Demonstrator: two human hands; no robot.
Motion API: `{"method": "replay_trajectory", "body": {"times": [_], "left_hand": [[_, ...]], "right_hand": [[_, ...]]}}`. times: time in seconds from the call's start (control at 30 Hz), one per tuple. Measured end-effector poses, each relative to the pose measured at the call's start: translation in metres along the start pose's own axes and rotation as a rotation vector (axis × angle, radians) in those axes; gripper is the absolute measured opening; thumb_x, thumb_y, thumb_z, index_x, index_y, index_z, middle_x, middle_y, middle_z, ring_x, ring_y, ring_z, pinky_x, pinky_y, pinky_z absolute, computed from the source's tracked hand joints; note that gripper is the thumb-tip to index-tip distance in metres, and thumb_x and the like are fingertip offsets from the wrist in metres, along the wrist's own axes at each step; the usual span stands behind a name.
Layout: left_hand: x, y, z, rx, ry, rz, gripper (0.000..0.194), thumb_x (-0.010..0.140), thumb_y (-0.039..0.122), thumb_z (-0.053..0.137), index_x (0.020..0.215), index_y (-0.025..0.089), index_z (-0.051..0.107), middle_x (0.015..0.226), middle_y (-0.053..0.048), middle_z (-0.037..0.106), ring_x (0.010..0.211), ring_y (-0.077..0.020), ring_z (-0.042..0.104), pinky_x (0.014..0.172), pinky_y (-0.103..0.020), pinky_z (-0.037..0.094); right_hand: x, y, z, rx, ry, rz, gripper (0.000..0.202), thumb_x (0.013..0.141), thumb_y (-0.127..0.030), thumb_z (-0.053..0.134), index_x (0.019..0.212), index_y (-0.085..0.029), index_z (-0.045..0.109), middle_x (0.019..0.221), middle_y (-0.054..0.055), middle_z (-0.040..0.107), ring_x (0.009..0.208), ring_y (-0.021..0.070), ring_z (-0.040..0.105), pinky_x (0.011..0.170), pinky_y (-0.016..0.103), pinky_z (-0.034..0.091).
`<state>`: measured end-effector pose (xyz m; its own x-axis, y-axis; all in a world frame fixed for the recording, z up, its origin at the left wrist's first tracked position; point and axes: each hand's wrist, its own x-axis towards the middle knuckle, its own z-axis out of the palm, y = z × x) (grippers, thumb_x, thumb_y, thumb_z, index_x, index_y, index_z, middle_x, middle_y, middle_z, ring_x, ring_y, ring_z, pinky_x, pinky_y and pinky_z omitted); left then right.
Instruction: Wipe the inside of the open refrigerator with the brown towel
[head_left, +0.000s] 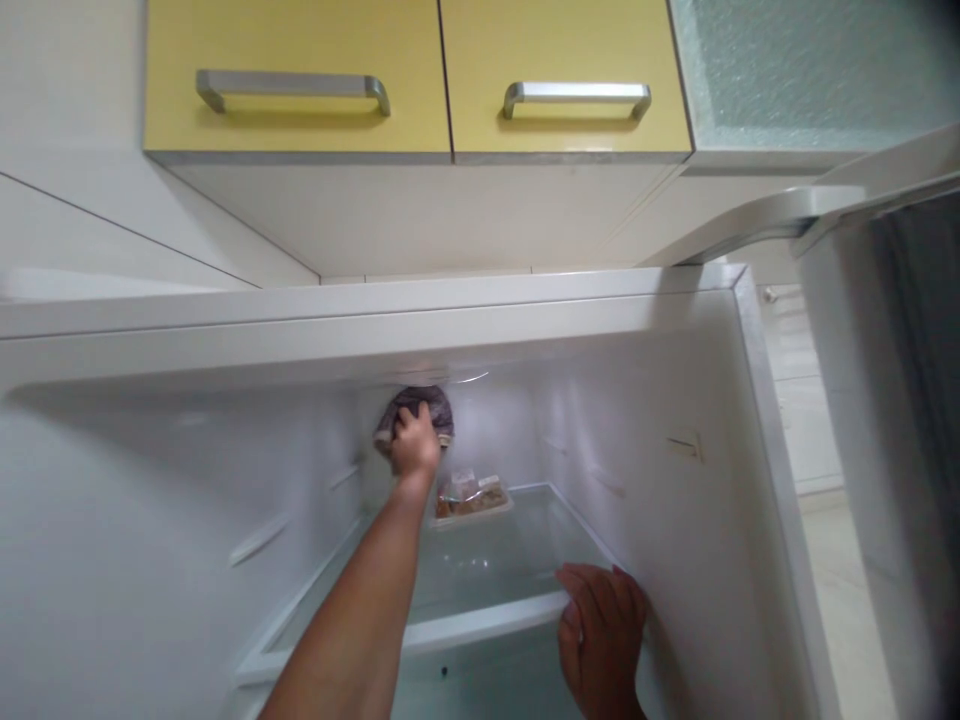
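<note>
"Looking at the dark, rumpled cloth (437,407), just above the frame's middle and left of centre, how would it handle?"

"Soft and light, most likely, with no stiffness to steer by. It lies up against the fridge's back wall (495,420), and the left hand (415,445) is on it, fingers bent into the bunched fabric. Whether they pinch a fold or mostly press it flat, the view cannot tell."

"Where would the best hold be?"

"At the thick, gathered middle, palm behind it. A loose edge would probably flop or fold under, and if the cloth is damp, which cannot be seen, it would weigh more and drag."

"And the right hand (604,625)?"

"Lower right of centre, at the white front rim of the shelf (487,627). Its fingers curl over near the rim and the thumb sits in front, but how firmly they grasp, if at all, is hidden. The shelf looks stiff and smooth, so the raised rim should give better purchase than the glossy surface."

"What about the clear food pack (472,500) below the cloth?"

"It sits at the shelf's rear, near mid-frame. Its thin plastic looks slippery and easy to crumple, so it would be better held by the tray's firmer edges than by its shiny top."
</note>
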<state>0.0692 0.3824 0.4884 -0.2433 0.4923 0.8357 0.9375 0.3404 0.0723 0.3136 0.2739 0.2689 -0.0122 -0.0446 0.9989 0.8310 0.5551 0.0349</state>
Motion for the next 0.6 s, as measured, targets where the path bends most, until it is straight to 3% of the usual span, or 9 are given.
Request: {"method": "replay_trajectory", "body": {"times": [0.17,0.27,0.33,0.4,0.47,0.6], "left_hand": [[-0.023,0.07,0.008,-0.089,-0.051,0.358,0.042,0.094,0.018,0.041,0.133,0.028,0.052,0.125,-0.014,0.053,0.108,-0.0263,0.057,0.076,-0.032,0.054],[-0.034,0.116,0.012,-0.13,-0.084,0.532,0.038,0.093,0.017,0.043,0.127,0.027,0.058,0.125,-0.013,0.055,0.106,-0.0252,0.059,0.073,-0.03,0.054],[-0.039,0.136,0.014,-0.145,-0.092,0.61,0.036,0.093,0.017,0.044,0.124,0.025,0.06,0.125,-0.013,0.057,0.105,-0.025,0.06,0.073,-0.031,0.055],[-0.038,0.141,0.015,-0.148,-0.088,0.655,0.036,0.094,0.019,0.042,0.124,0.025,0.061,0.126,-0.013,0.058,0.108,-0.0259,0.059,0.076,-0.033,0.055],[-0.033,0.132,0.014,-0.141,-0.074,0.668,0.039,0.096,0.021,0.039,0.128,0.028,0.059,0.13,-0.013,0.058,0.113,-0.0271,0.058,0.083,-0.038,0.055],[-0.014,0.085,0.011,-0.099,-0.024,0.557,0.051,0.095,0.017,0.038,0.143,0.03,0.049,0.149,-0.016,0.048,0.128,-0.0299,0.05,0.101,-0.048,0.048]], "right_hand": [[0.003,-0.006,-0.005,0.034,-0.012,0.06,0.028,0.091,-0.014,0.039,0.107,-0.019,0.061,0.097,0.006,0.069,0.095,0.0214,0.058,0.097,0.045,0.034],[0.005,-0.005,-0.005,0.026,-0.007,0.036,0.028,0.091,-0.013,0.038,0.107,-0.019,0.061,0.097,0.006,0.069,0.094,0.0211,0.058,0.096,0.045,0.034],[0.006,-0.003,-0.005,0.012,-0.002,0.007,0.029,0.091,-0.013,0.038,0.107,-0.019,0.062,0.096,0.006,0.069,0.093,0.0209,0.058,0.096,0.044,0.034],[0.006,-0.001,-0.004,0.003,0.005,-0.019,0.029,0.09,-0.013,0.039,0.107,-0.018,0.062,0.096,0.006,0.069,0.093,0.0208,0.058,0.095,0.044,0.034],[0.005,0.001,-0.004,0.001,0.007,-0.034,0.029,0.09,-0.014,0.039,0.107,-0.018,0.062,0.096,0.006,0.069,0.093,0.0208,0.059,0.095,0.044,0.035],[0.0,0.004,-0.002,-0.005,-0.007,-0.033,0.029,0.089,-0.014,0.041,0.108,-0.019,0.063,0.097,0.006,0.07,0.094,0.0208,0.059,0.096,0.044,0.035]]}}
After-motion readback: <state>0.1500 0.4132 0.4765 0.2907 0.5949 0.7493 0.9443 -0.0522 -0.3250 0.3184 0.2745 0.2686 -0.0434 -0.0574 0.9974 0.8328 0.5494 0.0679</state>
